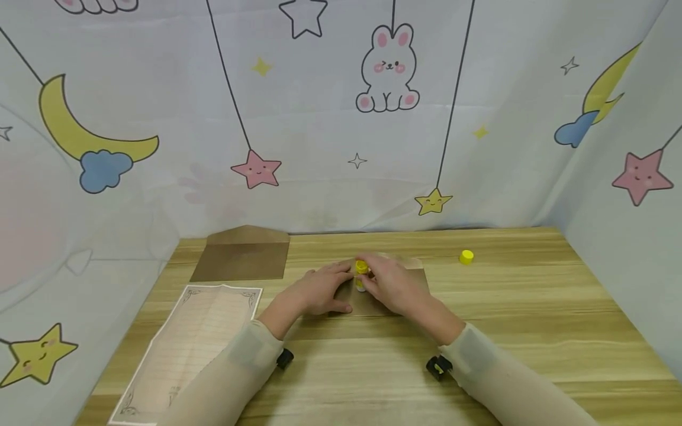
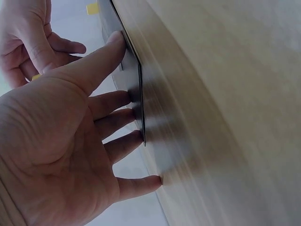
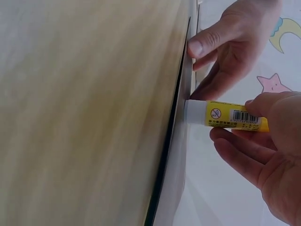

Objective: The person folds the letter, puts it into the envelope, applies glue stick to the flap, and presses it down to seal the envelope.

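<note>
My right hand [image 1: 395, 285] pinches a yellow glue stick [image 3: 230, 114] between thumb and fingers. It stands upright, its white end down against a brown envelope [image 1: 369, 306] on the table; the glue itself cannot be made out. My left hand [image 1: 321, 290] rests on the envelope's left part. In the left wrist view, that hand's thumb [image 2: 109, 52] and several fingertips touch the envelope, while the little finger [image 2: 141, 186] touches the wood beside it. Both hands hide much of the envelope. A loose yellow cap [image 1: 466, 257] sits behind and to the right.
Another brown envelope [image 1: 242, 260], flap raised, lies at the back left. A lined letter sheet [image 1: 205, 331] with a decorated border lies in front of it, partly under the left sleeve. A patterned white curtain [image 1: 319, 118] hangs behind the wooden table [image 1: 522, 343].
</note>
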